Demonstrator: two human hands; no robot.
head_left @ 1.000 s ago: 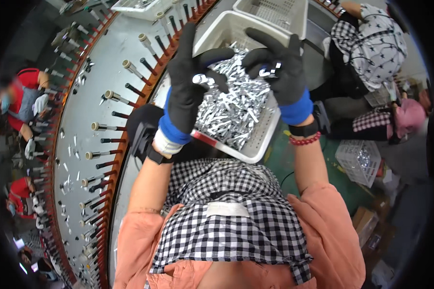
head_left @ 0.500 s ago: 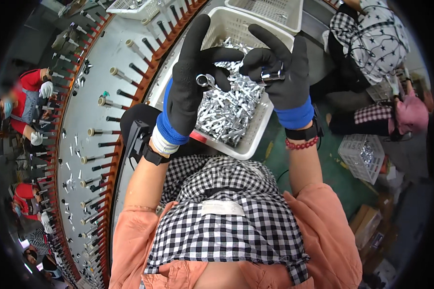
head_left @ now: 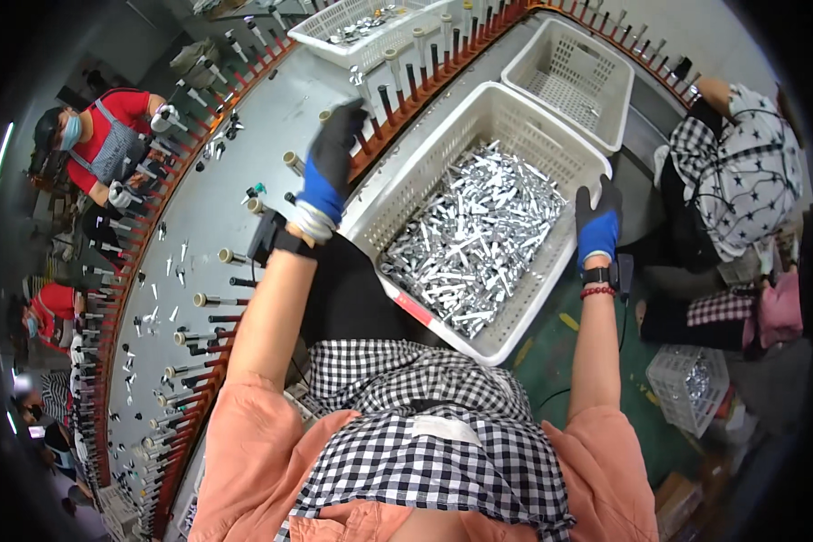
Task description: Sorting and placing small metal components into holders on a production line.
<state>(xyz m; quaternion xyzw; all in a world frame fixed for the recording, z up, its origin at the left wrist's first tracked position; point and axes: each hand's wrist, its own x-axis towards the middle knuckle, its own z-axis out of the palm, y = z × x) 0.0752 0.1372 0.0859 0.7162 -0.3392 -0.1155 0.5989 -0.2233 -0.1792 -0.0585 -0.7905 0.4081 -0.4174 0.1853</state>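
Observation:
My left hand (head_left: 328, 163), in a black-and-blue work glove, reaches over the row of upright pegs at the belt's near edge. Motion smears its fingers, so whether they hold anything cannot be made out. Just beyond it, a shiny chrome part (head_left: 358, 76) sits on top of a peg. My right hand (head_left: 598, 217), gloved the same way, is at the right rim of a white plastic basket (head_left: 489, 354). Its fingers are apart, and no part shows in them. Inside the basket lies a heap of small silver metal parts (head_left: 479, 235).
An emptier white basket (head_left: 619, 108) adjoins the far side. Across the grey belt table (head_left: 271, 117) stands another white basket (head_left: 370, 41). Co-workers in red (head_left: 108, 135) line the left; a person in a star-patterned top (head_left: 736, 172) sits right, near a crate (head_left: 686, 388).
Both hands have parted from above the basket: the left went toward the pegs, the right to the basket's right rim. The chrome parts seen in them no longer show there. The view shifted.

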